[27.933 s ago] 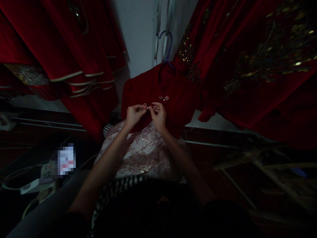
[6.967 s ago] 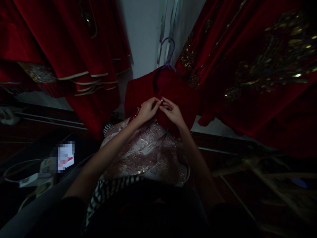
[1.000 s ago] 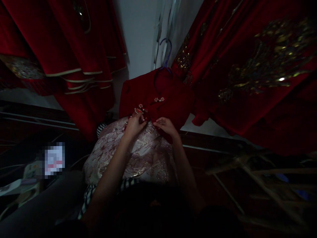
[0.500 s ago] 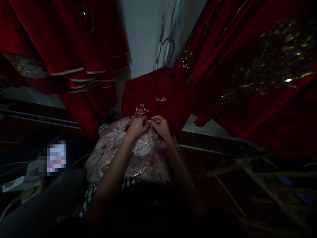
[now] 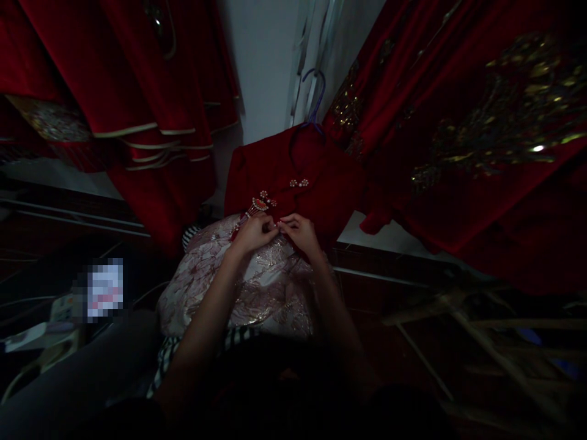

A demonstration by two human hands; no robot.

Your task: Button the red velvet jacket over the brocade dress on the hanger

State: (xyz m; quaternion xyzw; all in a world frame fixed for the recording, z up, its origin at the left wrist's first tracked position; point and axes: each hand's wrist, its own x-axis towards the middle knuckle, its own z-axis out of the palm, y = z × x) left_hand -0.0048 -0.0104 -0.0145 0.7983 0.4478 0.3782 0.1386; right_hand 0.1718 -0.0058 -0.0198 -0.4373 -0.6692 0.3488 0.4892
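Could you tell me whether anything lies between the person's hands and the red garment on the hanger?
Nothing visible does. The left hand and right hand already rest on the lower front of the red garment, meeting just below the beaded clasp.

garment: a dark red velvet top [image 5: 316, 201] with short sleeves, hanging front-on from a blue hanger [image 5: 314, 98]; its lower edge rests on pale pink patterned fabric [image 5: 238, 287] with glinting gold threads.
upper fastening: a small pearl-like clasp [image 5: 298, 183] sits just below the collar, closed and lying level.
lower fastening: a second beaded clasp with a red tassel [image 5: 257, 206], lower and to the left along the slanted front opening, the tassel trailing down-left.
contact point: both hands' fingertips meet on the red cloth just beside the lower clasp.
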